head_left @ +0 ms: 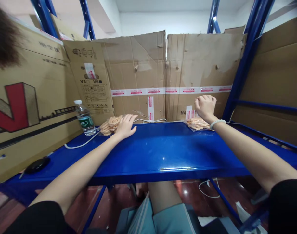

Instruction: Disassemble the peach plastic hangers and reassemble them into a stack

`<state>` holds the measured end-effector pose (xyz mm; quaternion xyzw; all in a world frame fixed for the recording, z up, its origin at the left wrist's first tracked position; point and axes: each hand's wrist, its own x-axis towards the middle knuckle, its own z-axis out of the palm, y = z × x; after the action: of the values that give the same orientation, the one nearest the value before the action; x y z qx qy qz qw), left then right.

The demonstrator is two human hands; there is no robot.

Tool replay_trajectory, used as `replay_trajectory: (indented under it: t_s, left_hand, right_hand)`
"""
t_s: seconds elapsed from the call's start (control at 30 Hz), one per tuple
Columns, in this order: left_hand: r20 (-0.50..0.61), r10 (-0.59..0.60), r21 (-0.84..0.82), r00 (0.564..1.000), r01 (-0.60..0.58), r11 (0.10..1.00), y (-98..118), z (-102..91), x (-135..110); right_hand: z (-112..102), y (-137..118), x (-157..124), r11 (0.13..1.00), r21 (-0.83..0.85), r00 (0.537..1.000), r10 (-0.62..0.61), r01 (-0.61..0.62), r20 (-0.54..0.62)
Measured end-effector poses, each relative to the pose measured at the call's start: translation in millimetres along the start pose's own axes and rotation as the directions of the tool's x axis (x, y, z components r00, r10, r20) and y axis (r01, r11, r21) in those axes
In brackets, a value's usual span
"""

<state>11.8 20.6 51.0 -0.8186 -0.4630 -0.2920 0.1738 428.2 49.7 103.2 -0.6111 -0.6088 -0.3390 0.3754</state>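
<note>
My left hand [126, 126] lies with fingers stretched out at the right side of a pile of peach-coloured, ribbed coils [110, 125], which looks wrapped in clear plastic. Its fingertips point away from me and the thumb stands apart. My right hand [205, 105], with a pale beaded bracelet [217, 123] on the wrist, is curled into a fist. It is raised just above a clear plastic bag of similar peach-coloured pieces [197, 123] at the back right of the blue shelf [160, 148]. Whatever the fist may hold is hidden. I cannot tell what the peach-coloured pieces are.
A water bottle [85, 118] stands at the back left, beside a white cable [83, 144]. Near the left front lies a black round object [37, 164]. Cardboard panels [136, 65] wall the back and sides, between blue posts [247, 61]. Dark hair shows at upper left.
</note>
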Motion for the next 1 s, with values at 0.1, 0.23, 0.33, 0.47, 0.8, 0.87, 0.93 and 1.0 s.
replay_trajectory:
  t_s: [0.1,0.23,0.33,0.47,0.8,0.87,0.93,1.0]
  left_hand:
    - [-0.106,-0.090,0.066,0.990,0.098,0.993,-16,-7.0,-11]
    - [-0.223,-0.202,0.095,0.954,0.228,0.969,-31,-1.5,-16]
    - [-0.253,-0.249,0.091,0.935,0.279,0.956,-36,5.6,-17]
    - [-0.265,-0.289,0.072,0.920,0.318,0.945,-40,13.2,-19]
    - [-0.380,-0.463,-0.009,0.801,0.497,0.867,-68,3.2,-18]
    - [-0.385,-0.506,-0.035,0.771,0.536,0.843,-79,-2.3,-19]
    - [-0.376,-0.555,-0.066,0.742,0.576,0.815,-90,-6.1,-22]
    - [-0.364,-0.612,-0.106,0.702,0.621,0.777,-101,-8.6,-25]
  right_hand:
    - [-7,-31,-7,0.993,0.045,0.994,-0.109,0.110,-0.030]
    - [-14,-66,-21,0.943,0.099,0.948,-0.319,0.318,-0.002]
    - [-14,-85,-30,0.872,0.145,0.875,-0.480,0.468,0.058]
    - [-6,-102,-44,0.794,0.223,0.795,-0.597,0.565,0.112]
    - [16,-123,-84,0.752,0.526,0.783,-0.577,0.399,0.231]
    - [22,-130,-82,0.767,0.582,0.819,-0.500,0.270,0.280]
    - [30,-145,-74,0.765,0.633,0.841,-0.413,0.113,0.349]
    - [39,-168,-62,0.737,0.673,0.834,-0.335,-0.058,0.439]
